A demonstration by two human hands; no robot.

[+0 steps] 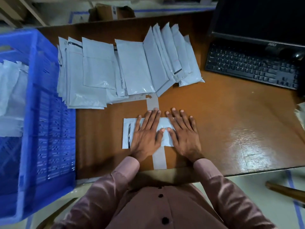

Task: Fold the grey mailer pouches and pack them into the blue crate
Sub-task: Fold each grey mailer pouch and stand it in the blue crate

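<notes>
A brown table (214, 113) carries a black keyboard (250, 65) at its far right corner, with a dark monitor (264, 19) standing behind it and a black mouse (297, 55) just beside the keyboard's far end. A strip of grey tape (159, 157) runs across the tabletop — partly covered. Beyond the table's far edge sits a cardboard box (105, 13) on the floor.

blue crate (49, 113) cut off left, monitor (264, 17) cropped
</notes>
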